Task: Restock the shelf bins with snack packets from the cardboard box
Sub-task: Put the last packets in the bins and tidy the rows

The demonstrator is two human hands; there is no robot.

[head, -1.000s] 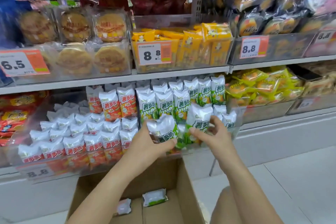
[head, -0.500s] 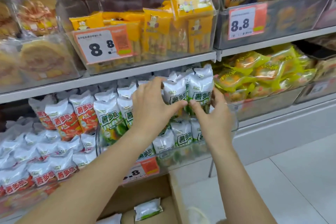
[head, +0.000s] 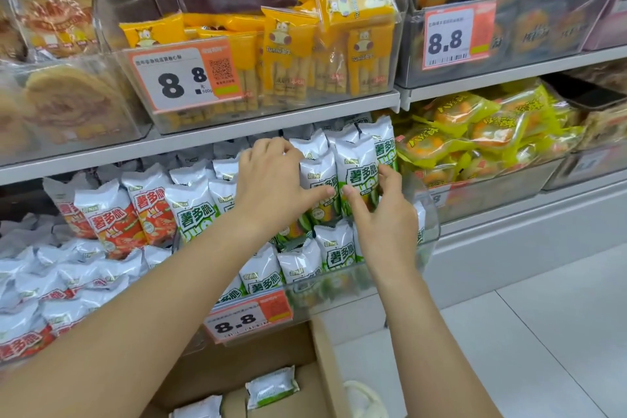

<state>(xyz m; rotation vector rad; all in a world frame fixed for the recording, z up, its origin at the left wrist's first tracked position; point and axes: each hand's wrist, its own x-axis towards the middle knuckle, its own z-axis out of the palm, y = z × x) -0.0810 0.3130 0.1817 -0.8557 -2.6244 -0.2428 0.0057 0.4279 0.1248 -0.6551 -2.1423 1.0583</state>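
Note:
Green-and-white snack packets [head: 193,214] stand in rows in a clear shelf bin [head: 429,234] on the lower shelf. My left hand [head: 271,180] holds one packet [head: 319,176] against the back row, thumb across its front. My right hand [head: 386,224] pinches the neighbouring packet [head: 359,166] between thumb and forefinger, also at the back row. The two hands almost touch at the fingertips. Below them stands the open cardboard box [head: 325,363], with two packets [head: 271,387] lying on its bottom.
Red-and-white packets [head: 112,220] fill the bin to the left. Yellow-green packets [head: 475,132] sit in the bin to the right. The shelf above [head: 271,125] carries yellow stick packets, close over the back row. An 8.8 price tag [head: 251,319] hangs on the bin front. White floor lies right.
Both hands have lifted a packet each from the front of the bin up to its back row. The camera has moved closer to the shelf and tilted left.

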